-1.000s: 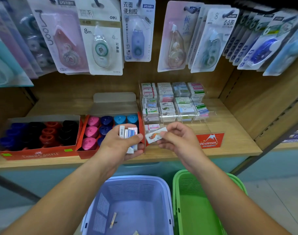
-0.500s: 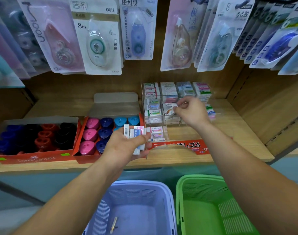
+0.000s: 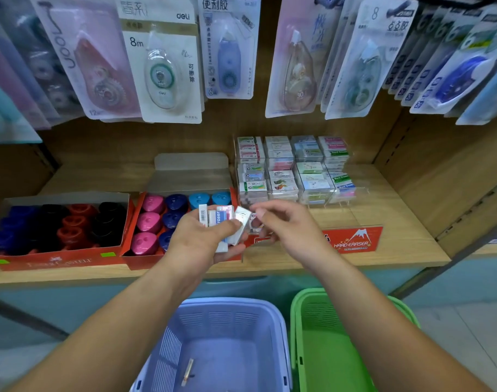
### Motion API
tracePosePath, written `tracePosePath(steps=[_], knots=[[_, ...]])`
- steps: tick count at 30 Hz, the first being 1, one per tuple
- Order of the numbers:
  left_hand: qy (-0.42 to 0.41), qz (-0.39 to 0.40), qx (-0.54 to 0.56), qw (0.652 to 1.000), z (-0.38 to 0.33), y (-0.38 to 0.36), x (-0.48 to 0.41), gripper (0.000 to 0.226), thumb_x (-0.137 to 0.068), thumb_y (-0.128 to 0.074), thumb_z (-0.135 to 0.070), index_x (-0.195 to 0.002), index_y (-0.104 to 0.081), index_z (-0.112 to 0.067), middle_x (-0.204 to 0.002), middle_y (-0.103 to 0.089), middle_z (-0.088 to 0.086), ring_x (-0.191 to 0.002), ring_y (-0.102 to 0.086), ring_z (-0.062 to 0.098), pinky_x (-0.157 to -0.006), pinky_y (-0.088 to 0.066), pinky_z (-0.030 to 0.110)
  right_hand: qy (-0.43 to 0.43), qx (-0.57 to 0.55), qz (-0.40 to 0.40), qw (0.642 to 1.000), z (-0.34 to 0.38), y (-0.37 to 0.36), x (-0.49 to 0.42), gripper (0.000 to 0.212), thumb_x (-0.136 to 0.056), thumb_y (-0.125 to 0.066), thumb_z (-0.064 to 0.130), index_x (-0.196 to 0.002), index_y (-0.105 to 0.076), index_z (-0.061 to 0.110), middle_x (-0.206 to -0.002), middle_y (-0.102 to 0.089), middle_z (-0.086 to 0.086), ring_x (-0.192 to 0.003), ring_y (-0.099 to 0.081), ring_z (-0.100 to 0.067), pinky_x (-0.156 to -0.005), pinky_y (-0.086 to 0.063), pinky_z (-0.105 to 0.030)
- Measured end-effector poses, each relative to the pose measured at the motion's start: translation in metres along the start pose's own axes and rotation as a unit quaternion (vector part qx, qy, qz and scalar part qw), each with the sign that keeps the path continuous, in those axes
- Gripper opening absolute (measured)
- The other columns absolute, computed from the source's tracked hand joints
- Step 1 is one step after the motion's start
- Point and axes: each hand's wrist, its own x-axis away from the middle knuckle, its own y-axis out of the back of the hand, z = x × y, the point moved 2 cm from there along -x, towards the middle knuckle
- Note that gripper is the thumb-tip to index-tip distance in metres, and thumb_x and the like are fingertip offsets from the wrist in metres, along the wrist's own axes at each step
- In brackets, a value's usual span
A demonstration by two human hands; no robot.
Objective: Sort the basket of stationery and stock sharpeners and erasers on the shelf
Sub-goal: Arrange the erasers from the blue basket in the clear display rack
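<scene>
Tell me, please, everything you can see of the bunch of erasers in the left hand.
The erasers are a small bunch of rectangular blocks in paper sleeves, standing on end and fanned side by side. The leftmost shows a white face with a barcode; the next has a sleeve printed in blue and white; one behind is pink; the rightmost, whitish, tilts outward. The left hand grips them, thumb across their fronts. The right hand has fingertips at the rightmost one; contact is unclear.
</scene>
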Motion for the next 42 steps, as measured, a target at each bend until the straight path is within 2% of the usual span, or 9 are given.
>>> tracePosePath(steps=[5, 11, 18, 23, 28, 31, 35, 39, 42], knots=[[-0.013, -0.003, -0.009, 1.000, -0.002, 0.000, 0.007, 0.036, -0.084, -0.076, 0.001, -0.117, -0.063, -0.002, -0.106, -0.074, 0.019, -0.091, -0.076, 0.026, -0.070, -0.062, 0.035, -0.003, -0.085, 0.020, 0.996, 0.005, -0.011, 0.016, 0.013, -0.095, -0.069, 0.018, -0.106, -0.074, 0.021, -0.089, -0.074, -0.003, -0.072, -0.067, -0.016, -0.064, -0.051, -0.027], [-0.026, -0.004, 0.009, 1.000, -0.006, 0.002, 0.011, 0.028, -0.088, -0.069, 0.007, -0.112, -0.062, -0.004, -0.102, -0.077, 0.014, -0.094, -0.075, 0.027, -0.076, -0.063, 0.038, -0.025, -0.146, -0.004, 0.989, 0.011, -0.008, 0.020, 0.022, -0.091, -0.070, 0.000, -0.110, -0.069, 0.010, -0.079, -0.073, -0.005, -0.074, -0.070, -0.020, -0.070, -0.058, -0.030], [-0.025, -0.012, 0.003, 1.000, -0.008, 0.005, 0.011, 0.026, -0.086, -0.071, 0.007, -0.102, -0.061, -0.011, -0.096, -0.076, 0.015, -0.088, -0.076, 0.027, -0.074, -0.063, 0.037, -0.048, -0.195, -0.027, 0.979, 0.006, -0.006, 0.022, 0.023, -0.091, -0.068, -0.003, -0.110, -0.064, 0.010, -0.090, -0.075, -0.009, -0.084, -0.074, -0.024, -0.076, -0.062, -0.036], [-0.003, 0.027, -0.057, 0.998, -0.001, 0.001, 0.015, 0.026, -0.085, -0.074, 0.005, -0.106, -0.063, -0.005, -0.095, -0.076, 0.020, -0.077, -0.074, 0.026, -0.068, -0.064, 0.033, -0.057, -0.230, -0.032, 0.971, 0.003, -0.005, 0.022, 0.023, -0.098, -0.060, 0.004, -0.114, -0.071, 0.016, -0.109, -0.069, -0.013, -0.092, -0.074, -0.026, -0.073, -0.061, -0.040], [0.004, 0.013, -0.070, 0.997, 0.002, -0.003, 0.011, 0.032, -0.086, -0.071, 0.008, -0.115, -0.060, 0.000, -0.104, -0.072, 0.026, -0.079, -0.072, 0.029, -0.068, -0.064, 0.034, -0.053, -0.143, -0.098, 0.983, -0.009, 0.011, 0.019, 0.025, -0.091, -0.073, 0.012, -0.115, -0.063, 0.015, -0.110, -0.066, -0.008, -0.067, -0.066, -0.014, -0.052, -0.052, -0.027], [-0.001, 0.008, -0.070, 0.998, 0.002, -0.006, 0.008, 0.031, -0.087, -0.071, 0.008, -0.114, -0.061, -0.003, -0.104, -0.071, 0.025, -0.080, -0.070, 0.028, -0.067, -0.064, 0.032, -0.050, -0.125, -0.141, 0.981, -0.012, 0.030, 0.009, 0.014, -0.092, -0.071, 0.005, -0.101, -0.065, 0.013, -0.102, -0.068, -0.009, -0.067, -0.068, -0.014, -0.062, -0.056, -0.028], [-0.002, -0.002, -0.075, 0.997, 0.004, -0.008, 0.003, 0.029, -0.085, -0.074, 0.004, -0.109, -0.062, -0.008, -0.104, -0.072, 0.023, -0.081, -0.071, 0.026, -0.069, -0.064, 0.034, -0.058, -0.105, -0.157, 0.980, -0.006, 0.057, -0.019, 0.025, -0.096, -0.059, -0.004, -0.107, -0.070, 0.016, -0.107, -0.066, -0.005, -0.093, -0.074, -0.022, -0.083, -0.061, -0.030], [0.000, -0.007, -0.066, 0.998, 0.006, -0.007, -0.001, 0.033, -0.084, -0.077, 0.000, -0.111, -0.062, -0.010, -0.105, -0.073, 0.020, -0.083, -0.073, 0.027, -0.067, -0.063, 0.033, -0.031, 0.013, -0.181, 0.983, 0.004, 0.073, -0.053, 0.021, -0.096, -0.065, 0.004, -0.113, -0.066, 0.017, -0.099, -0.067, -0.001, -0.068, -0.073, -0.014, -0.065, -0.063, -0.033], [0.000, -0.018, -0.063, 0.998, 0.005, -0.006, -0.003, 0.033, -0.082, -0.078, -0.001, -0.109, -0.062, -0.011, -0.105, -0.073, 0.020, -0.091, -0.075, 0.033, -0.064, -0.062, 0.031, 0.019, 0.161, -0.189, 0.969, 0.007, 0.078, -0.077, 0.018, -0.095, -0.069, 0.017, -0.112, -0.066, 0.023, -0.095, -0.065, 0.007, -0.059, -0.064, -0.006, -0.055, -0.054, -0.023]])
